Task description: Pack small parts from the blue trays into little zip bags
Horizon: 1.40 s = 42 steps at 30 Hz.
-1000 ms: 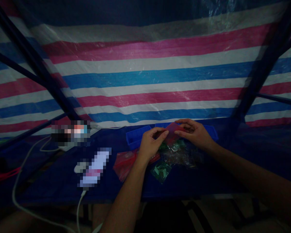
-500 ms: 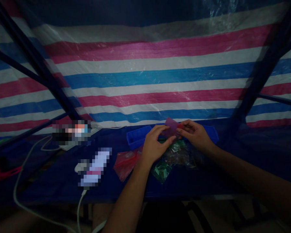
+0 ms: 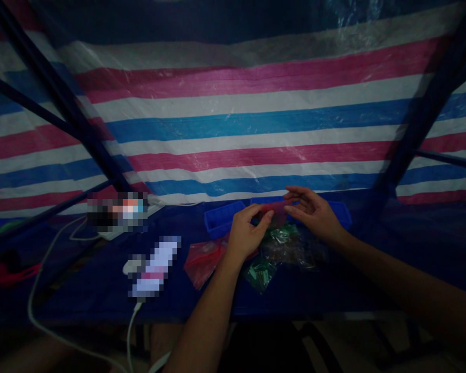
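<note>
My left hand (image 3: pixel 245 234) pinches one end of a small red plastic pouch (image 3: pixel 272 213) between thumb and fingers. My right hand (image 3: pixel 314 214) holds the pouch's other end, with its upper fingers stretched out over it. Both hands hover above a pile of small clear bags with green contents (image 3: pixel 285 242) on a dark blue table (image 3: pixel 101 290). A green bag (image 3: pixel 261 272) lies nearest me, and a red bag (image 3: pixel 202 261) lies left of my left wrist. The light is dim.
Blue trays (image 3: pixel 222 218) stand behind the hands, against a striped pink, white and blue tarp (image 3: pixel 233 119). White cables (image 3: pixel 42 290) run over the table's left side past two blurred-out items. Dark blue frame poles (image 3: pixel 54 98) cross at the left and right.
The red pouch has been lowered from its raised, upright position to lie flatter between my hands. My right hand's fingers have opened out above it.
</note>
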Available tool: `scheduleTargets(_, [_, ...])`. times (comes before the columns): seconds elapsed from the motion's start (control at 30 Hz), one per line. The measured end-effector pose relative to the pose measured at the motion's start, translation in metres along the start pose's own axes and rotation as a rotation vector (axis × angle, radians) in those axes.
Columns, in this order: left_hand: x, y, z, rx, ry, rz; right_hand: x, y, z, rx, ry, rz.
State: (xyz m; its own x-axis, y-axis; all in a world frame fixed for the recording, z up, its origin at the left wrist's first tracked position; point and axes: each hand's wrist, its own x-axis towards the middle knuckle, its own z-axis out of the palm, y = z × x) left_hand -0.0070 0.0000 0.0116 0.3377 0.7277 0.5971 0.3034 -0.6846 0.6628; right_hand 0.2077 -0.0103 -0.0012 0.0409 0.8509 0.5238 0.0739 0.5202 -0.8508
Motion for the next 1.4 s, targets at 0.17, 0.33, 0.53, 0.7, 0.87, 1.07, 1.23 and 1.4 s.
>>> scheduleTargets(0.17, [-0.002, 0.000, 0.003, -0.096, -0.091, -0.072, 0.001, 0.006, -0.001, -0.007, -0.019, 0.082])
scheduleTargets(0.33, [0.000, -0.006, 0.004, -0.255, -0.033, -0.145, 0.004, 0.011, -0.003, 0.077, 0.071, 0.082])
scheduleTargets(0.53, [0.017, -0.037, -0.026, -0.413, 0.295, -0.246, 0.007, 0.012, -0.004, 0.143, 0.030, 0.153])
scheduleTargets(0.7, [0.020, -0.063, -0.069, 0.101, 0.304, -0.292, 0.008, 0.016, -0.003, 0.089, -0.012, 0.187])
scheduleTargets(0.87, [0.013, -0.070, -0.079, 0.454, 0.225, -0.238, 0.009, 0.019, -0.001, 0.035, -0.067, 0.205])
scheduleTargets(1.07, [0.012, -0.080, -0.085, 0.578, 0.123, -0.154, 0.009, 0.022, -0.003, 0.012, -0.095, 0.212])
scheduleTargets(1.23, [0.011, -0.090, -0.090, 0.648, 0.033, -0.150, 0.009, 0.022, -0.002, -0.013, -0.124, 0.209])
scheduleTargets(1.4, [0.010, -0.091, -0.082, 0.696, -0.055, -0.157, 0.008, 0.023, -0.001, -0.057, -0.134, 0.187])
